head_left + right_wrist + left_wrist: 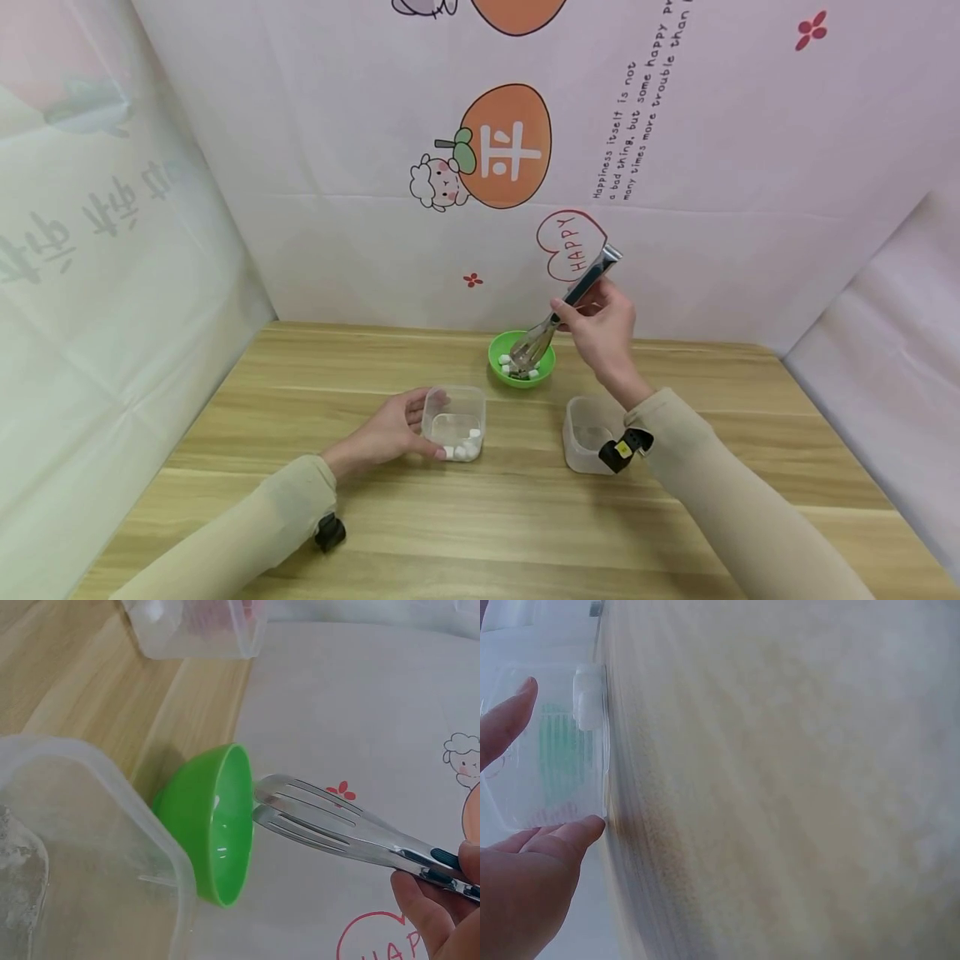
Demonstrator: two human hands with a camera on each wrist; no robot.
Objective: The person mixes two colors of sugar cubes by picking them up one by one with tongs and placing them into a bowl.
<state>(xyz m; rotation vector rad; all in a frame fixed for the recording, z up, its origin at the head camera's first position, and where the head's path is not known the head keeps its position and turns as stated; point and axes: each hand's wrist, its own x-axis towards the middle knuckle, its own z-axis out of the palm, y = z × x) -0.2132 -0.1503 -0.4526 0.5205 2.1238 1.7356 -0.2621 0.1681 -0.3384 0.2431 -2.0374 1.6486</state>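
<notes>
My right hand (606,327) grips metal serving tongs (592,277) by their dark-trimmed handle, thumb on one side and fingers on the other. The slotted tong heads (531,347) point down into a small green bowl (550,367), among white cube-like pieces (505,360). In the right wrist view the tong heads (307,814) lie close together at the bowl's rim. My left hand (390,429) holds a clear plastic container (480,406) from its left side, thumb at the front and fingers behind. Several white pieces (461,451) lie on that container's floor.
A second clear plastic container (579,454) stands to the right on the wooden table (495,533), below my right forearm. A white printed backdrop (360,250) rises behind the table's far edge, with white sheets on both sides.
</notes>
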